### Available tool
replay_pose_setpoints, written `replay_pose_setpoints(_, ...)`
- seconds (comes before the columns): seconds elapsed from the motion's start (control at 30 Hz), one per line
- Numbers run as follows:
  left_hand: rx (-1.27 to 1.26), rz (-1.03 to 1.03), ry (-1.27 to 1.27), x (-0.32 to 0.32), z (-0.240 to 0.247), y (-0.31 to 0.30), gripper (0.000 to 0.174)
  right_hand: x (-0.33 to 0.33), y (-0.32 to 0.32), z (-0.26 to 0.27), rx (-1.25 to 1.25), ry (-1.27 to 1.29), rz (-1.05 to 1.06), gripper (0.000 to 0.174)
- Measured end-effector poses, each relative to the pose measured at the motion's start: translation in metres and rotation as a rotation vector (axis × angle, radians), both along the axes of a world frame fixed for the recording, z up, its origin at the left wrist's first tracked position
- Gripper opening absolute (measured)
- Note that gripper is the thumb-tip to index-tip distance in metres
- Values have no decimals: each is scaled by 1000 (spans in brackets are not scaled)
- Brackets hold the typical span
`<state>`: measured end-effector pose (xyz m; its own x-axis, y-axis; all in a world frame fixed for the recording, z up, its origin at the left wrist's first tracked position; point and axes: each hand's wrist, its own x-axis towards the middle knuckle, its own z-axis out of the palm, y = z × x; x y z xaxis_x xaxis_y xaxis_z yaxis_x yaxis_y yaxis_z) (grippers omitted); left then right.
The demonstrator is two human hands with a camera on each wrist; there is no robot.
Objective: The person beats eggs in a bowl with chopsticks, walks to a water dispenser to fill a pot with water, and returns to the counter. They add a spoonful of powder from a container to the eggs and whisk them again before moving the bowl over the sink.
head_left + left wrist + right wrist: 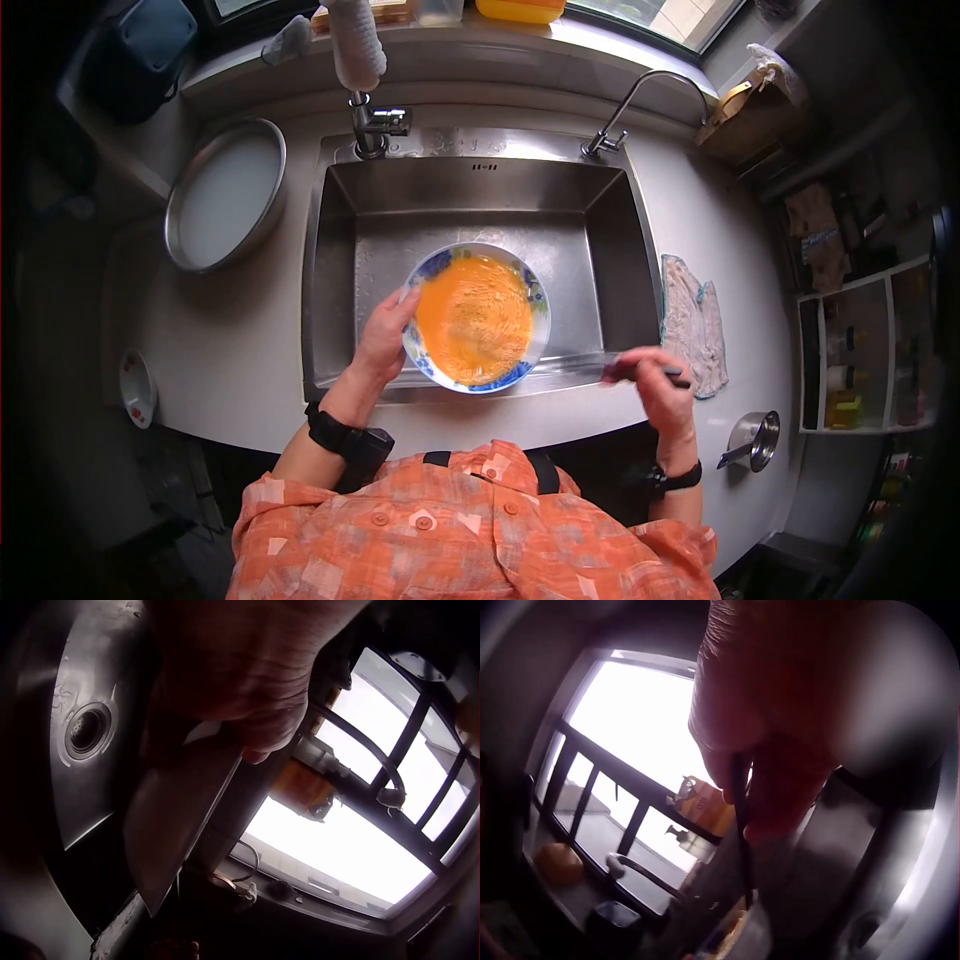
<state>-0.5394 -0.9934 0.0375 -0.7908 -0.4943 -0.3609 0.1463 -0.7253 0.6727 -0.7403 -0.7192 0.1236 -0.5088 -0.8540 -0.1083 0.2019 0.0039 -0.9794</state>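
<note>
A white bowl with a blue floral rim [541, 318] holds an orange-yellow liquid with froth [480, 320], over the sink's front part. My left hand [385, 335] grips the bowl's left rim; in the left wrist view the hand [232, 682] pinches the edge of the bowl [169, 817]. My right hand [660, 388], right of the bowl, holds a dark-handled utensil [622, 371] whose far part is blurred toward the bowl. The right wrist view shows the hand [769, 727] round a thin dark handle [742, 825], its lower end at the bowl [748, 937].
The steel sink [625, 240] has a faucet [370, 135] and a thin curved tap [605, 140] behind it. A large metal basin [172, 215] and a small bowl [137, 388] stand left. A cloth [692, 325] and a small metal pot [745, 436] lie right.
</note>
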Motion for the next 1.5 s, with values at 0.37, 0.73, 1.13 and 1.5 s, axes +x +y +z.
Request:
replay_pose_setpoints(0.37, -17, -19, 0, 0, -2, 3, 33, -3, -1, -2, 33, -35, -86, 22)
replay_pose_setpoints(0.73, 13, -28, 13, -1, -3, 4, 33, -13, -2, -9, 10, -30, -228, 22)
replay_pose_setpoints(1.13, 8, -30, -12, -1, -3, 6, 32, -12, 1, -10, -23, -146, -72, 24)
replay_pose_setpoints(1.5, -2, -41, 2, -1, -2, 5, 33, -9, 3, -5, 72, -71, 46, 23)
